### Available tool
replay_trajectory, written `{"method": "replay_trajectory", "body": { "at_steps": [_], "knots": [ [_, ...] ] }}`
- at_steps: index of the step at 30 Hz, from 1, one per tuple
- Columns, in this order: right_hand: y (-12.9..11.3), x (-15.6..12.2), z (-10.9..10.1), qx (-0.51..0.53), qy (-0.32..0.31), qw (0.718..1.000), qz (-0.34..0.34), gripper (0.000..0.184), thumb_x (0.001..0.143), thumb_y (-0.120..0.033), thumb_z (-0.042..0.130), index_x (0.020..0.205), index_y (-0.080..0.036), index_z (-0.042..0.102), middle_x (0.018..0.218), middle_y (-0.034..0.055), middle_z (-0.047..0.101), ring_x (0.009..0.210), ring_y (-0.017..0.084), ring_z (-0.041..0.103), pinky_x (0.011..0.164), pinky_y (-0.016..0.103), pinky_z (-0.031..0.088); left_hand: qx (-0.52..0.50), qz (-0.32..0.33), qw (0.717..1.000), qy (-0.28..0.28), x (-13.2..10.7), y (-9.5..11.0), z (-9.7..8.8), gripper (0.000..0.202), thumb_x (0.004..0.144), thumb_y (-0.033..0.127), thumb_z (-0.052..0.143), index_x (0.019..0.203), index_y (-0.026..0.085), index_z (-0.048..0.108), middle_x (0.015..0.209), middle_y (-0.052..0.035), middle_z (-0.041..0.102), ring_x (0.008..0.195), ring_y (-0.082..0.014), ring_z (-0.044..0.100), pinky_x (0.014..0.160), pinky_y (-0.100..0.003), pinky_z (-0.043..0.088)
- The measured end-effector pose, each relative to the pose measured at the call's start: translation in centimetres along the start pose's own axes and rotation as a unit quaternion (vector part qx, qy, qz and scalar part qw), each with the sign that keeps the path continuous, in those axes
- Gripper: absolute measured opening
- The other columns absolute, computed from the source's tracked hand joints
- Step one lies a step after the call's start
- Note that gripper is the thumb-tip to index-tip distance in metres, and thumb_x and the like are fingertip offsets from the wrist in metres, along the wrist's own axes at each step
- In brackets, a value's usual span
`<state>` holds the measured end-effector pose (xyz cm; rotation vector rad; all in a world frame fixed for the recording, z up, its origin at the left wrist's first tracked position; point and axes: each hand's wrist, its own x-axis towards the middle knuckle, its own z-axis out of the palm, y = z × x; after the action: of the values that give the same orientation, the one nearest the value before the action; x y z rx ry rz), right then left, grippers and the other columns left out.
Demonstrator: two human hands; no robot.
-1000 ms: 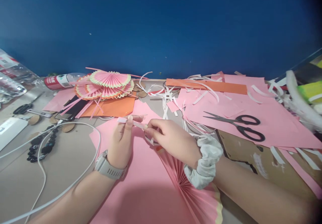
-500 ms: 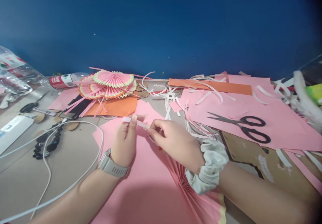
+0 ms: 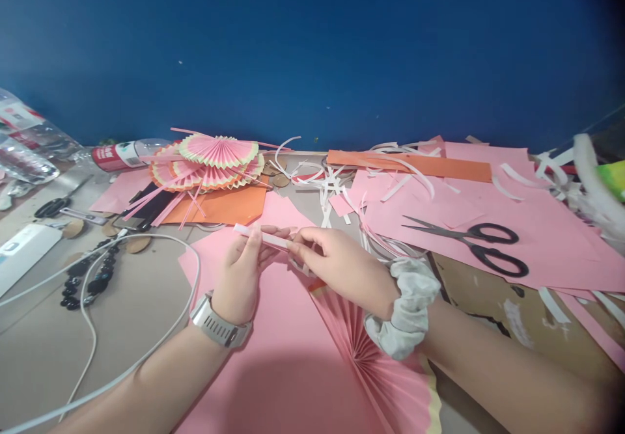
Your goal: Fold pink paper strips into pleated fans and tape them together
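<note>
Red bottle label point(image 3: 113, 157) unreadable, perhaps white lettering; both hands pinch strip point(image 3: 261, 238).

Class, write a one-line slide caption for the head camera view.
Left hand and right hand pinch a thin pale paper strip above a large pink paper sheet.

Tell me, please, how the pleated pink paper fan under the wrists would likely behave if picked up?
The fan looks like thin folded paper, so probably very light. Its pleats should stiffen it along the folds, yet it may spring or flex across them. It probably creases easily under the right hand.
</note>
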<state>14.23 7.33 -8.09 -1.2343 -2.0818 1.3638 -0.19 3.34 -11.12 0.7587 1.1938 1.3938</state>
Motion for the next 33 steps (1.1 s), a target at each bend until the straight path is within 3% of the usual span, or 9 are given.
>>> {"method": "replay_trajectory", "body": {
  "at_steps": [7,14,17,20,27,30,33],
  "knots": [
    [0.4,0.2,-0.2,0.040,-0.029,0.998,-0.030,0.026,0.087,-0.029,0.040,0.066,-0.018,0.049,0.062,-0.0037,0.052,0.054,0.007,0.048,0.054,0.020,0.038,-0.048,-0.033,0.998,-0.011,-0.2,0.5,0.3,0.030,0.087,0.040,0.047,0.093,0.013,0.058,0.103,-0.0129,0.067,0.093,-0.0202,0.064,0.078,-0.031,0.051],
    [1.0,0.3,0.0,0.030,-0.010,0.998,-0.055,0.027,0.089,-0.028,0.039,0.066,-0.018,0.048,0.068,-0.0034,0.056,0.061,0.008,0.050,0.059,0.021,0.036,-0.045,-0.023,0.998,-0.045,-0.4,0.2,0.6,0.022,0.088,0.032,0.050,0.095,0.014,0.061,0.103,-0.0084,0.066,0.084,-0.0142,0.063,0.069,-0.024,0.050],
    [1.0,0.2,0.2,0.016,0.000,0.998,-0.058,0.026,0.089,-0.029,0.039,0.068,-0.018,0.050,0.069,-0.0031,0.057,0.062,0.008,0.051,0.058,0.022,0.035,-0.032,-0.010,0.997,-0.076,-0.4,0.1,0.6,0.016,0.085,0.028,0.055,0.093,0.016,0.062,0.103,-0.0066,0.067,0.081,-0.0136,0.063,0.067,-0.023,0.050],
    [0.9,0.2,0.2,0.004,0.006,0.998,-0.059,0.027,0.090,-0.030,0.038,0.069,-0.018,0.051,0.066,-0.0035,0.055,0.061,0.008,0.050,0.057,0.022,0.034,-0.035,-0.002,0.997,-0.073,-0.3,0.0,0.5,0.014,0.086,0.028,0.054,0.089,0.017,0.062,0.100,-0.0050,0.068,0.079,-0.0129,0.063,0.069,-0.024,0.051],
    [0.2,0.3,-0.4,-0.021,-0.007,0.998,-0.054,0.033,0.090,-0.034,0.040,0.067,-0.018,0.056,0.072,-0.0008,0.059,0.067,0.011,0.054,0.060,0.024,0.037,-0.052,-0.014,0.998,-0.034,-0.5,-0.1,0.3,0.018,0.087,0.029,0.053,0.095,0.015,0.060,0.108,-0.0085,0.065,0.096,-0.0170,0.062,0.080,-0.027,0.051],
    [0.2,0.3,-0.5,-0.009,-0.016,0.998,-0.065,0.033,0.091,-0.037,0.039,0.074,-0.017,0.059,0.085,0.0012,0.062,0.074,0.012,0.056,0.064,0.024,0.039,-0.056,-0.008,0.998,-0.035,-0.6,0.1,0.4,0.017,0.087,0.029,0.052,0.095,0.016,0.060,0.111,-0.0087,0.064,0.102,-0.0193,0.060,0.084,-0.030,0.050],
    [0.4,0.2,-0.4,0.003,-0.006,0.996,-0.089,0.036,0.090,-0.042,0.039,0.076,-0.017,0.059,0.082,0.0008,0.061,0.071,0.011,0.053,0.065,0.024,0.039,-0.073,-0.015,0.996,-0.045,-0.7,0.3,0.6,0.021,0.089,0.030,0.047,0.100,0.017,0.059,0.111,-0.0095,0.064,0.106,-0.0206,0.058,0.087,-0.032,0.049]
  ]
}}
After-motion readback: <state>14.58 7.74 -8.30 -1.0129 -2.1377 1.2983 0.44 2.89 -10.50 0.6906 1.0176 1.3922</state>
